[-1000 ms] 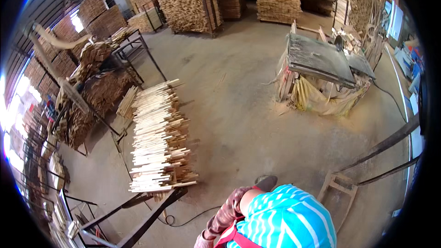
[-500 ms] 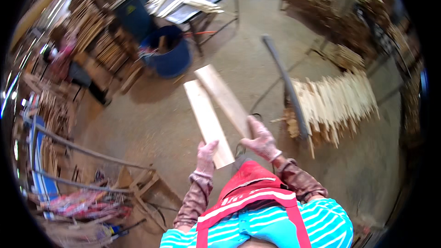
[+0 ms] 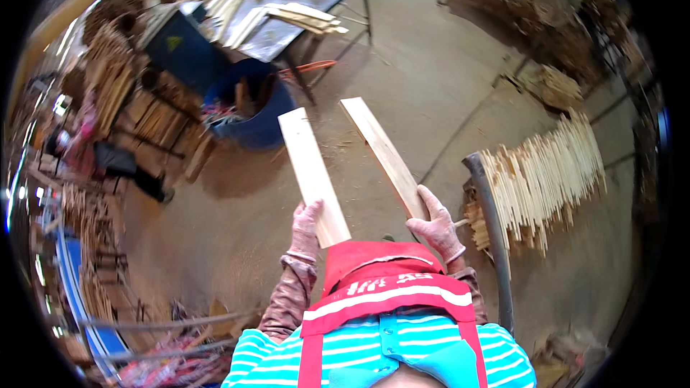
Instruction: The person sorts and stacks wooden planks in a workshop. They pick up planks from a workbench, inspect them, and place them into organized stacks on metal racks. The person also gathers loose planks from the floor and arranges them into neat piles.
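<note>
One left board (image 3: 314,176), one right board (image 3: 386,154) are pointing to 11 o'clock, likely light, stiff; left hand (image 3: 305,230), right hand (image 3: 437,226) sensibly gripping respective near-end edges.

1 fisheye head camera | is looking down from the wearer's head | is facing forward over red apron (image 3: 388,281) | left hand (image 3: 306,230), right hand (image 3: 437,227) are showing near; table (image 3: 269,43) is standing farther off
</note>
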